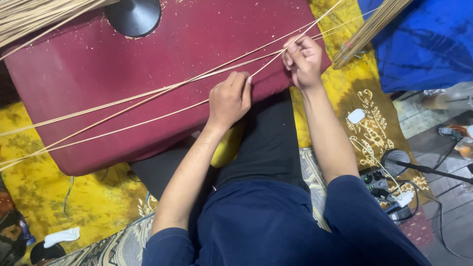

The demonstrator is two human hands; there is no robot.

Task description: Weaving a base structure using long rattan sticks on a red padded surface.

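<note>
Over a dark red cushion [123,74] that lies across the person's lap, both bare hands work on several long, thin tan strips [148,96]. The left hand [229,101] rests knuckles-up at the cushion's near edge, its fingers curled tight and pinching the strips where they come together. The right hand [303,59] is raised just beyond and to the right of it, thumb and fingertips closed on one or two strips near their crossing point. From the hands the strips fan out to the left across the cushion and off its edge, and a few run on past the right hand toward the upper right. The two hands are near each other but not touching.

A black round base [133,16] stands on the cushion's far edge. Bundles of the same tan strips lie at the upper left [34,17] and upper right [369,29]. A yellow patterned cloth [74,197] covers the floor beneath, with a blue cloth [423,39] at the upper right. A power strip [382,187] with plugged-in cables sits by the person's right knee.
</note>
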